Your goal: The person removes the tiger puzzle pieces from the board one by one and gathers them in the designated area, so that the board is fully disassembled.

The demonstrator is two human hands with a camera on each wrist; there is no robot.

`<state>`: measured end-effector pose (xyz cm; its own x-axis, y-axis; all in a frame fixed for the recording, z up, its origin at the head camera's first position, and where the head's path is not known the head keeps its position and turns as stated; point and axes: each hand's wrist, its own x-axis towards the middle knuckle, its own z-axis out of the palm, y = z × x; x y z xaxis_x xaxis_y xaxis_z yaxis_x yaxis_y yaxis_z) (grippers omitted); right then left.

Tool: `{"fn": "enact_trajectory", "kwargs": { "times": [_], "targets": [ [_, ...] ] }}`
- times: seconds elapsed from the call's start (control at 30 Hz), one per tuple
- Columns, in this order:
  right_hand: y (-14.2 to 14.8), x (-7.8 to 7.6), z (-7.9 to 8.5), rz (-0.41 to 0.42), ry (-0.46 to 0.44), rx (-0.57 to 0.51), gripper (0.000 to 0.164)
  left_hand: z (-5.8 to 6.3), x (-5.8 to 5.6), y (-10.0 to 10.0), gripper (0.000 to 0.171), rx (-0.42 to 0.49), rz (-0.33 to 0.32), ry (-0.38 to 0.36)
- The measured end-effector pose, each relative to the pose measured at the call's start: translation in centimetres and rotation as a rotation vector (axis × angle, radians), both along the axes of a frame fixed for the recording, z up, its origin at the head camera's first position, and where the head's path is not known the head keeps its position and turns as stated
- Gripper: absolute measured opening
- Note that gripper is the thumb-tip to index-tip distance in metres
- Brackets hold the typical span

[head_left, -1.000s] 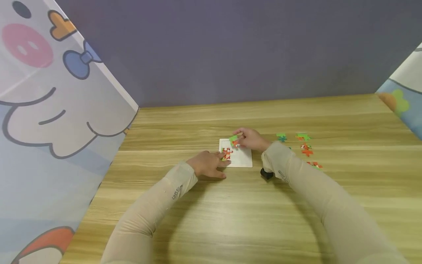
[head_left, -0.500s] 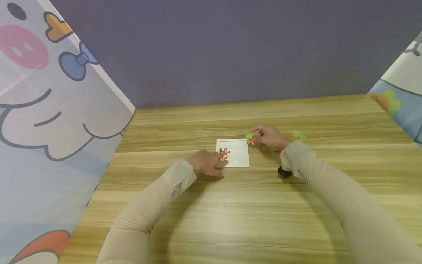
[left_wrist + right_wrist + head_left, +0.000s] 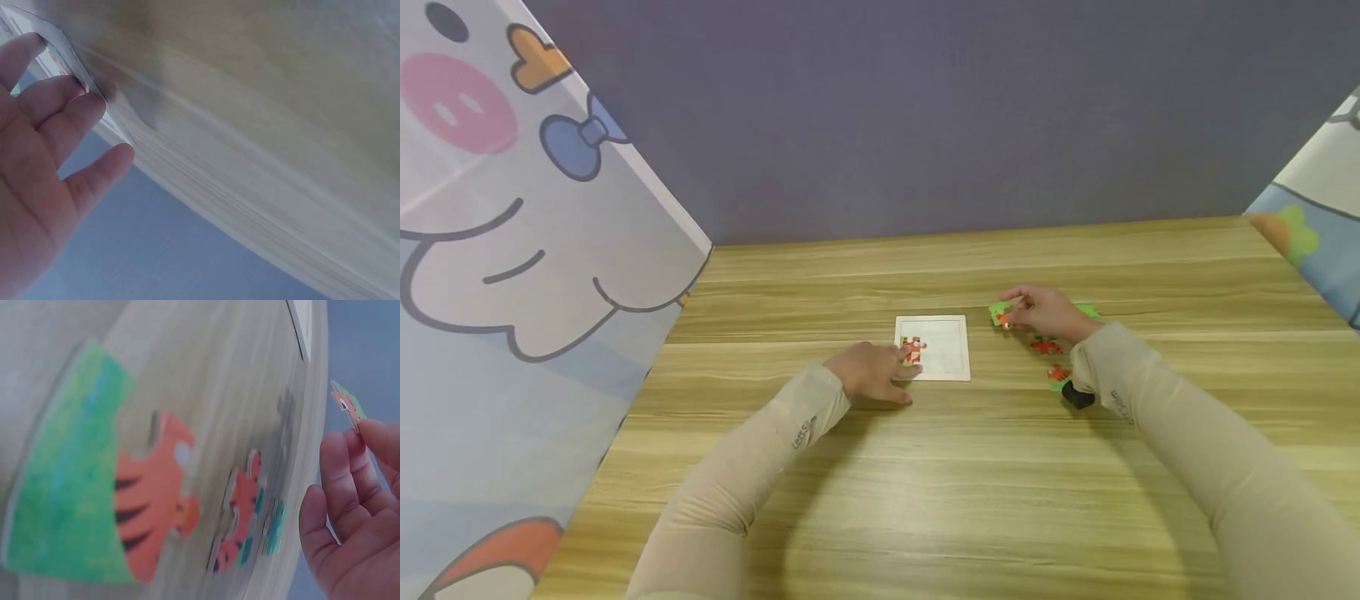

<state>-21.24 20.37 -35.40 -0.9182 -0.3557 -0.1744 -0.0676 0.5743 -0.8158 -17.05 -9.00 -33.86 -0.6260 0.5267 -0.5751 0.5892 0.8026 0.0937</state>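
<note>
A white square puzzle tray point(image 3: 945, 350) lies mid-table, with a joined orange and green part of a jigsaw point(image 3: 913, 348) along its left side. My left hand point(image 3: 871, 372) rests at the tray's left edge, fingers spread and fairly straight, fingertips on the tray and that part. To the right of the tray, my right hand point(image 3: 1047, 312) pinches a green and orange jigsaw piece point(image 3: 349, 406) between thumb and fingers, above the table. In the right wrist view this piece is tilted and shows a printed eye.
Loose jigsaw pieces lie under and around the right hand: a green and orange one point(image 3: 75, 487), an orange striped one point(image 3: 240, 512) and a teal one point(image 3: 274, 528). A grey wall point(image 3: 970, 117) stands behind the wooden table point(image 3: 970, 500); cartoon-printed panels point(image 3: 550, 275) flank it.
My right hand has moved right, from over the tray to beside the loose pieces, carrying the jigsaw piece along. My left hand has stayed at the tray's left edge.
</note>
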Motion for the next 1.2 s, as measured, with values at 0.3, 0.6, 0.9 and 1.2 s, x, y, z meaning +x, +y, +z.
{"fn": "enact_trajectory", "kwargs": {
  "times": [0.3,0.6,0.9,1.2],
  "targets": [
    [2.2,-0.1,-0.2,-0.037,-0.038,-0.047,0.040,0.1,-0.1,-0.2,0.061,-0.007,0.003,-0.005],
    [4.6,-0.1,0.1,-0.043,-0.031,0.027,0.042,0.1,-0.1,-0.4,0.061,0.004,0.025,-0.009],
    [7.2,-0.1,0.4,-0.069,-0.052,0.056,0.045,-0.1,0.0,-0.2,0.061,-0.001,0.033,-0.015],
    [9.4,0.1,0.4,-0.057,-0.026,0.062,0.044,0.1,-0.1,0.1,0.060,-0.019,0.031,-0.014]
  ]
}}
